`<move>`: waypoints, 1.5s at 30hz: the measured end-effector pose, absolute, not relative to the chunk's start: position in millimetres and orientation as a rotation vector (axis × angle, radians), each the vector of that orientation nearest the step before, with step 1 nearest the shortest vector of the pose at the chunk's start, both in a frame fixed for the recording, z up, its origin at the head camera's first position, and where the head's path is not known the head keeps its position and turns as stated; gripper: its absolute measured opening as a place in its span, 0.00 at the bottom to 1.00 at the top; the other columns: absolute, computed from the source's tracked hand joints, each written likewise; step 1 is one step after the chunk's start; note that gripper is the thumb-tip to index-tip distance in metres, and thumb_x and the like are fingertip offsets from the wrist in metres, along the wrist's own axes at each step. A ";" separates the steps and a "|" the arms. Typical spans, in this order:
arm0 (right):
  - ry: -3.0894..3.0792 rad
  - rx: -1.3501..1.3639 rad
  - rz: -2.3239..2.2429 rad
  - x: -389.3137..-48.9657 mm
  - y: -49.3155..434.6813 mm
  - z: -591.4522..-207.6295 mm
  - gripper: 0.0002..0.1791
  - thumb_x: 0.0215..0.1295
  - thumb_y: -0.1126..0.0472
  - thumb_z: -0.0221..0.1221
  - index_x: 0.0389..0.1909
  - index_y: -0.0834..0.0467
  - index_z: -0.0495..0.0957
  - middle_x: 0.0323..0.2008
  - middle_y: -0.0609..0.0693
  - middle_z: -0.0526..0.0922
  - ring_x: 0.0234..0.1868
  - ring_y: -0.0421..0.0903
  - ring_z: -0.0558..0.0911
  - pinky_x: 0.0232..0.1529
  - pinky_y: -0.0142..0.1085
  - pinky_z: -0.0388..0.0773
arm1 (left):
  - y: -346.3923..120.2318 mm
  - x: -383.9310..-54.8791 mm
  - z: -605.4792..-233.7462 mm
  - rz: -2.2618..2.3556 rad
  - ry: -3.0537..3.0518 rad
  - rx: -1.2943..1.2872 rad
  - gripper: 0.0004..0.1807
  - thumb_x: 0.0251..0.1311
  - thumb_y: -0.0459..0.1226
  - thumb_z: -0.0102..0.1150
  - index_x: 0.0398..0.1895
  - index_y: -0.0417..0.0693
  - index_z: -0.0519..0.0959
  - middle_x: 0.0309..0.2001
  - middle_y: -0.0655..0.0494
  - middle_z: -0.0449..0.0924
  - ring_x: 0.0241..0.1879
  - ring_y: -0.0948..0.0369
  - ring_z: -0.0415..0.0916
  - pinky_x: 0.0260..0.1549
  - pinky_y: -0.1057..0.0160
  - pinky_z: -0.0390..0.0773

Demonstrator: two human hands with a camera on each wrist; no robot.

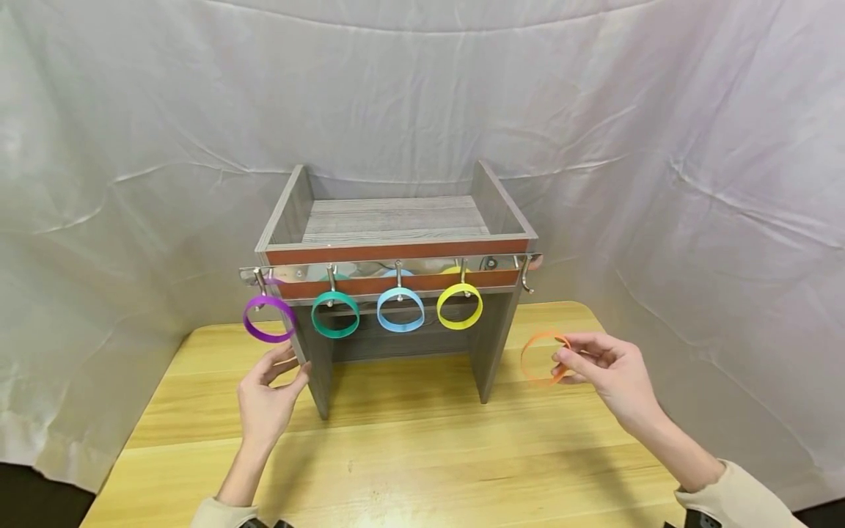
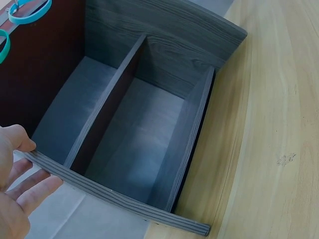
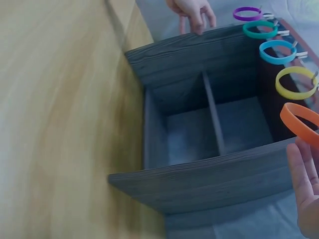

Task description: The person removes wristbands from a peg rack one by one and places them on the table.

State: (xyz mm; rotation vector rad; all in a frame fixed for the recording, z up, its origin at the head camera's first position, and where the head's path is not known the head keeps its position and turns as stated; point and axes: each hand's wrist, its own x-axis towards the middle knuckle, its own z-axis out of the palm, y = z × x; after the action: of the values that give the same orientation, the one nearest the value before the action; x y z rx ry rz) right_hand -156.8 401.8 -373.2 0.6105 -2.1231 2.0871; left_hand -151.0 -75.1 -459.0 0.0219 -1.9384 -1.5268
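Observation:
My right hand [image 1: 607, 370] pinches an orange silicone wristband [image 3: 294, 122] between thumb and fingers, to the right of a grey wooden shelf [image 1: 396, 220]. My left hand [image 1: 267, 400] grips the front edge of the shelf's left side panel [image 2: 114, 194], thumb on the inner side and fingers outside. Along the shelf's front runs a metal hook rail [image 1: 366, 270]. From its hooks hang a purple wristband [image 1: 267, 338], a green wristband [image 1: 335, 334], a light blue wristband [image 1: 400, 328] and a yellow wristband [image 1: 460, 325]. Another hook [image 1: 526, 277] sticks out at the rail's right end.
The shelf stands on a light wooden table [image 1: 422, 455]. Inside, a divider [image 2: 107, 104] separates its compartments. Pale grey curtains [image 1: 409, 103] hang close behind and on both sides.

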 end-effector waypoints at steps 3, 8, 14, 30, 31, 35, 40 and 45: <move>-2.163 0.571 2.102 -155.3 406.2 -388.6 0.17 0.71 0.78 0.59 0.51 0.57 0.87 0.38 0.44 0.93 0.34 0.40 0.92 0.35 0.39 0.94 | -75.0 -150.9 -459.2 -1.520 -1.940 0.022 0.19 0.53 0.18 0.70 0.49 0.34 0.86 0.38 0.85 0.84 0.37 0.83 0.84 0.30 0.79 0.86; -2.216 0.493 2.141 -152.3 412.7 -415.5 0.17 0.72 0.76 0.59 0.51 0.54 0.87 0.38 0.43 0.92 0.35 0.39 0.91 0.36 0.39 0.94 | -74.7 -150.6 -459.4 -1.513 -1.944 0.027 0.19 0.53 0.18 0.70 0.49 0.34 0.86 0.38 0.85 0.84 0.37 0.83 0.84 0.29 0.79 0.86; -2.285 0.364 2.146 -148.8 416.5 -440.4 0.13 0.73 0.72 0.61 0.50 0.54 0.87 0.38 0.44 0.93 0.34 0.40 0.91 0.37 0.40 0.94 | -74.7 -150.7 -458.6 -1.503 -1.948 0.034 0.19 0.53 0.18 0.70 0.49 0.34 0.86 0.38 0.86 0.84 0.36 0.84 0.84 0.29 0.79 0.86; -2.469 0.145 2.094 -143.2 422.2 -492.8 0.21 0.74 0.66 0.63 0.59 0.78 0.75 0.36 0.40 0.91 0.34 0.40 0.91 0.38 0.39 0.94 | -75.0 -150.6 -457.9 -1.521 -1.945 0.030 0.19 0.53 0.19 0.70 0.49 0.35 0.86 0.38 0.85 0.84 0.36 0.84 0.84 0.29 0.78 0.86; -2.476 0.121 2.094 -143.8 422.2 -495.9 0.22 0.73 0.66 0.64 0.59 0.79 0.75 0.36 0.40 0.91 0.34 0.40 0.91 0.37 0.39 0.94 | -75.1 -150.7 -458.0 -1.521 -1.946 0.030 0.19 0.53 0.19 0.70 0.49 0.35 0.86 0.38 0.85 0.84 0.36 0.84 0.84 0.29 0.78 0.87; -2.474 0.076 2.117 -146.0 422.9 -506.2 0.24 0.73 0.66 0.63 0.60 0.81 0.73 0.35 0.42 0.91 0.33 0.40 0.91 0.37 0.39 0.93 | -75.5 -150.9 -458.6 -1.521 -1.943 0.025 0.18 0.53 0.19 0.70 0.49 0.35 0.87 0.39 0.84 0.84 0.36 0.84 0.84 0.29 0.78 0.87; -2.506 0.037 2.129 -148.0 425.4 -518.2 0.24 0.74 0.65 0.64 0.61 0.79 0.73 0.36 0.46 0.91 0.32 0.40 0.91 0.38 0.39 0.93 | -75.7 -150.9 -459.0 -1.510 -1.944 0.021 0.19 0.53 0.18 0.70 0.50 0.36 0.87 0.39 0.84 0.84 0.37 0.83 0.84 0.29 0.78 0.87; -2.565 -0.040 2.144 -151.4 428.2 -529.7 0.24 0.73 0.63 0.65 0.61 0.76 0.75 0.37 0.48 0.92 0.32 0.41 0.91 0.39 0.40 0.93 | -75.5 -150.9 -458.9 -1.520 -1.942 0.021 0.20 0.52 0.17 0.69 0.50 0.35 0.86 0.39 0.83 0.85 0.38 0.82 0.85 0.29 0.77 0.87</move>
State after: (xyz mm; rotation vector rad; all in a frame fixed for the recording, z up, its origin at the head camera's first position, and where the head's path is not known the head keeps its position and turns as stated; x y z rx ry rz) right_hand -151.4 428.2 -529.7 -0.0401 -2.5654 2.1440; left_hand -150.9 -75.5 -458.9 0.0209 -1.9419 -1.5198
